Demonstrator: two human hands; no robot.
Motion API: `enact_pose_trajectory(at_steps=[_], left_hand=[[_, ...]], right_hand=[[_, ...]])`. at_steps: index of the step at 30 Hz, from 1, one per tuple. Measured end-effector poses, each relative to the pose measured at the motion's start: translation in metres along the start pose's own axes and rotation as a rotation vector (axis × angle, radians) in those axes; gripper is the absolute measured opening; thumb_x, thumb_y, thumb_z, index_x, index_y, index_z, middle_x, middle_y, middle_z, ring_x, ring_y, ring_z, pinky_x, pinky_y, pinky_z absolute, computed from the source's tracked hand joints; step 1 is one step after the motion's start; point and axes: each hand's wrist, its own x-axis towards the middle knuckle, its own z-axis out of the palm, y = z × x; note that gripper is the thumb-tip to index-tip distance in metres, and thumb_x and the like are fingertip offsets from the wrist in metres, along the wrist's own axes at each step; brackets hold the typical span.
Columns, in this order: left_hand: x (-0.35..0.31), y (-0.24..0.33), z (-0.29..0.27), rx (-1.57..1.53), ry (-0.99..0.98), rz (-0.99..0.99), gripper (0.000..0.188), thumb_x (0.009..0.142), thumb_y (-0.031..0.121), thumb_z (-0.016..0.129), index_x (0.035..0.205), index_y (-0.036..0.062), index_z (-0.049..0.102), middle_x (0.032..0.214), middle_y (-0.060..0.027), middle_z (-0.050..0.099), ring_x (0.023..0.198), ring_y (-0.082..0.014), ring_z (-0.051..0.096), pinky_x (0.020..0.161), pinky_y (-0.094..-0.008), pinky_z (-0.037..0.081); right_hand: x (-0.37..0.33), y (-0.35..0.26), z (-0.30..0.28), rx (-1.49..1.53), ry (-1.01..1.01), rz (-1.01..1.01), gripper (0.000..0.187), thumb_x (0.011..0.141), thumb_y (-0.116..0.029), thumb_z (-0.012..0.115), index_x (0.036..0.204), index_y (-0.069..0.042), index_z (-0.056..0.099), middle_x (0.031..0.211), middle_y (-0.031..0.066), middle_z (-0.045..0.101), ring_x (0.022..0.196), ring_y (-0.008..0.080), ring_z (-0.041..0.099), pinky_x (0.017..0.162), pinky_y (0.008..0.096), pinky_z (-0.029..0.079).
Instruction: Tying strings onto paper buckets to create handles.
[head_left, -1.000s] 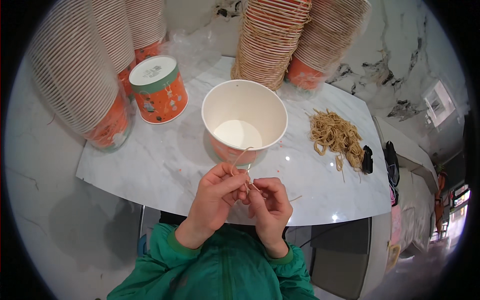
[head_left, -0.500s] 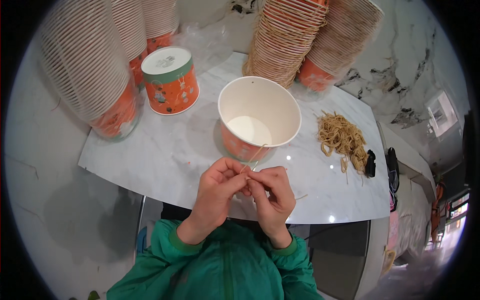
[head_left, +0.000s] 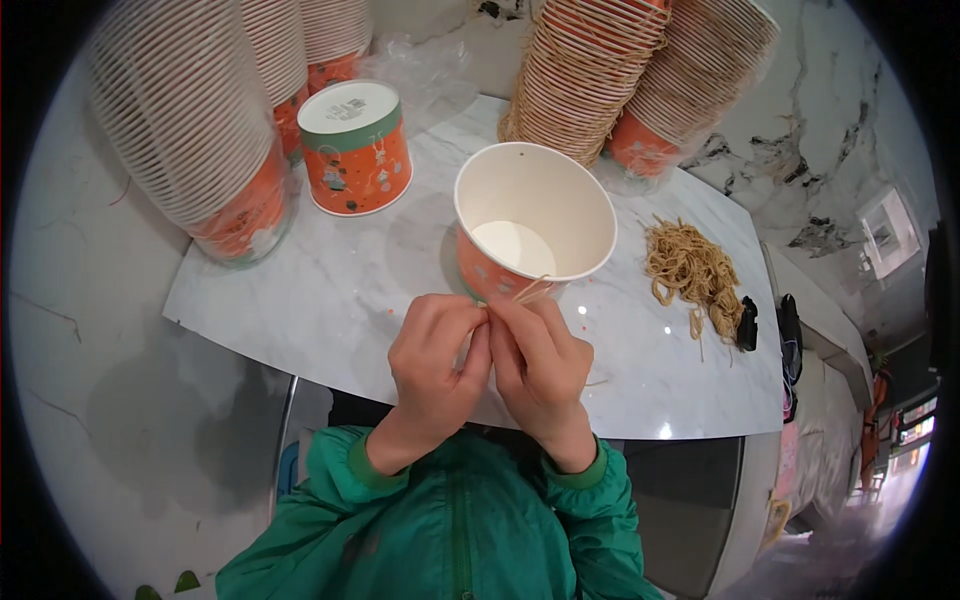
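Observation:
My left hand (head_left: 433, 345) and my right hand (head_left: 540, 350) meet over the near part of the table, thumbs and fingertips pinched together. Between them they grip a thin tan twine (head_left: 533, 287), whose loose end sticks up toward the bucket; most of it is hidden by my fingers. Just beyond my fingertips stands an open paper bucket (head_left: 535, 210), white inside and orange outside, upright with nothing in it. A small dark hole shows near its far rim. Right of it lies a tangled heap of tan twine (head_left: 692, 268).
An upside-down orange bucket (head_left: 355, 150) with a green band stands left. Tall stacks of buckets (head_left: 185, 120) in plastic rise at the far left. A twine-strung stack (head_left: 585, 75) and a wrapped stack (head_left: 695, 85) stand behind. A black object (head_left: 747, 325) lies beside the heap on the marble table (head_left: 300, 290).
Both hands have moved slightly forward and drawn closer together, still pinching the twine. The whole view has shifted a little, so the buckets appear farther right.

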Motion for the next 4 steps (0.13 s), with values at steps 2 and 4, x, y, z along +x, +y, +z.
enact_pose_trajectory(at_steps=[2, 4], left_hand=[[0.0016, -0.0023, -0.001, 0.205, 0.069, 0.211, 0.023, 0.079, -0.009, 0.071, 0.099, 0.0022, 0.071, 0.096, -0.0124, 0.068, 0.083, -0.0317, 0.065, 0.072, -0.0379, 0.055], [-0.0003, -0.0041, -0.0015, 0.254, 0.097, 0.23, 0.024, 0.081, -0.007, 0.071, 0.102, 0.0046, 0.073, 0.098, -0.0108, 0.069, 0.087, -0.0287, 0.067, 0.072, -0.0375, 0.055]], right_hand=[[0.0018, 0.0004, -0.0048, -0.069, -0.053, -0.032, 0.023, 0.085, 0.004, 0.073, 0.107, -0.003, 0.073, 0.088, 0.0098, 0.065, 0.06, 0.0252, 0.065, 0.054, 0.0317, 0.051], [0.0034, -0.002, -0.0118, -0.118, -0.213, 0.019, 0.027, 0.089, 0.001, 0.069, 0.116, -0.004, 0.071, 0.096, 0.0113, 0.069, 0.067, 0.0265, 0.071, 0.056, 0.0337, 0.054]])
